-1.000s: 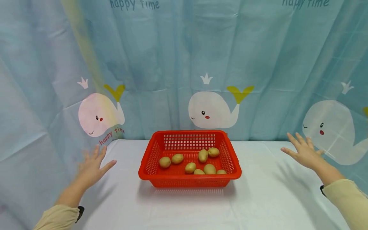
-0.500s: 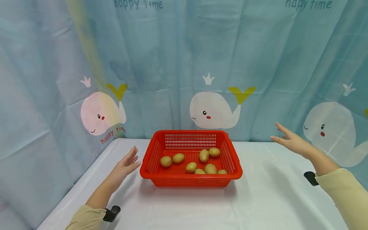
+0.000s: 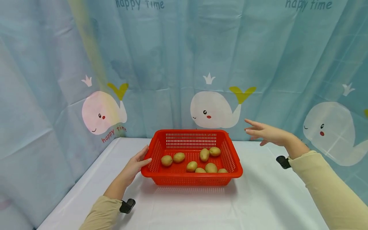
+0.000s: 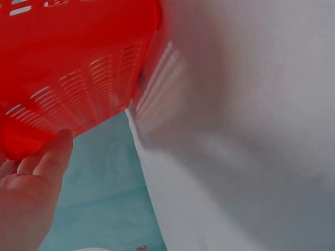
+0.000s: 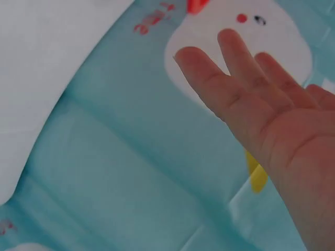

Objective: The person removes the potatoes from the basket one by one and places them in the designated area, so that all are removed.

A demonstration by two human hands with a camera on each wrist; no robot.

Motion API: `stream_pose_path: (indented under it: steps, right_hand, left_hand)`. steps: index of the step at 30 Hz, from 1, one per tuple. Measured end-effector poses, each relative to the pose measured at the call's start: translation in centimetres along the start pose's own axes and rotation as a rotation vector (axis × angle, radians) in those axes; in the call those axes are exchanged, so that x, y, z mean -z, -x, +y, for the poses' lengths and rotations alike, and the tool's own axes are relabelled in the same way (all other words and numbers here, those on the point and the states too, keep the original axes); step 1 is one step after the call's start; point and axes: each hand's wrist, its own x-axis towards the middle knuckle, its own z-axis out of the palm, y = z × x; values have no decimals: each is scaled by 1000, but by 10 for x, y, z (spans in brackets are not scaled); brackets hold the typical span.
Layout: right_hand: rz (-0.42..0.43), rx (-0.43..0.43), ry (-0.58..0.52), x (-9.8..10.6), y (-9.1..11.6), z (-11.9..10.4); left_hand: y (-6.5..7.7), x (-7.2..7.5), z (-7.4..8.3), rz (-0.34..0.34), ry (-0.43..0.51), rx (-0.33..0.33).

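A red plastic basket [image 3: 191, 175] with slotted walls stands in the middle of the table in the head view. Several potatoes [image 3: 204, 155] lie scattered on its floor, some partly hidden behind the front wall. My left hand [image 3: 133, 167] is at the basket's left rim, thumb over the edge and fingers fairly straight along the outside. In the left wrist view, those fingers [image 4: 55, 157] reach up beneath the rim beside the slotted wall. Raised to the right of the basket and apart from it, my right hand [image 3: 268, 132] has its fingers spread and holds nothing.
The table [image 3: 189, 210] wears a white cloth. Behind it and along the left hangs a light blue curtain [image 3: 161, 108] printed with white whales. Each wrist carries a black strap device, such as the left one [image 3: 127, 206].
Both hands have moved inward toward the basket. The left thumb and fingers have come up to its left rim; the right hand has travelled left but stays off it. The basket stands still.
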Motion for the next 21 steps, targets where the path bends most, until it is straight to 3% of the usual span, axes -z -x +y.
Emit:
stream_pose_path:
  steps: [8,14,21]
  right_hand:
    - [-63,10,-16,-17,-36,-26]
    - [-114,35,-72,-33,-66,-40]
    - [-184,54,-160,-54,-101,-49]
  left_hand:
    - [-3,-3,-3,25,-127,-37]
    - [-1,-5,-4,41,-154,-71]
    - [-7,-9,-9,120,-174,-107]
